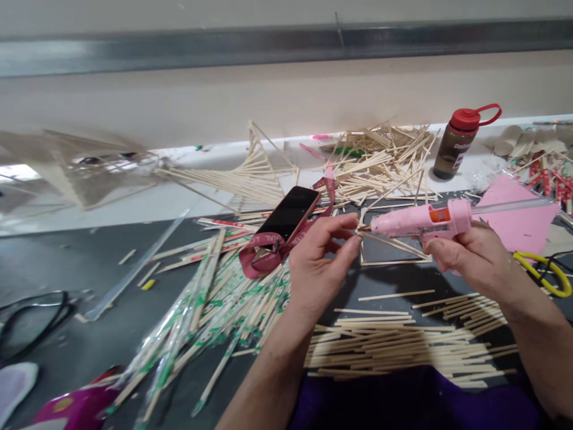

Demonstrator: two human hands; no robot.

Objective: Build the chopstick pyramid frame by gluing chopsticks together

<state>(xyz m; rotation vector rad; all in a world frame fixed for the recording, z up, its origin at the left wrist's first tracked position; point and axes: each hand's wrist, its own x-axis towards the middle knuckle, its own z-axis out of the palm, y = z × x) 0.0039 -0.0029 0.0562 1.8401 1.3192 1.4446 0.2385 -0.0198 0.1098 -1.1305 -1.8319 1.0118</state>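
My right hand [465, 257] is wrapped around a pink glue gun [421, 220], whose nozzle points left. My left hand [320, 260] pinches its thumb and fingertips right at the nozzle tip, apparently on a thin wooden stick of a small stick frame [394, 254] that lies on the dark table [89, 269]. A clear glue rod [510, 206] sticks out of the gun's back end. Loose wooden sticks [403, 343] lie just below both hands.
A smartphone [289, 214] with a maroon lanyard [268, 251] rests left of my left hand. Wrapped chopsticks [210, 316] spread at lower left. A stick pile [380, 161], a red-capped bottle [459, 140], pink paper [521, 224] and yellow-handled scissors [544, 272] lie around.
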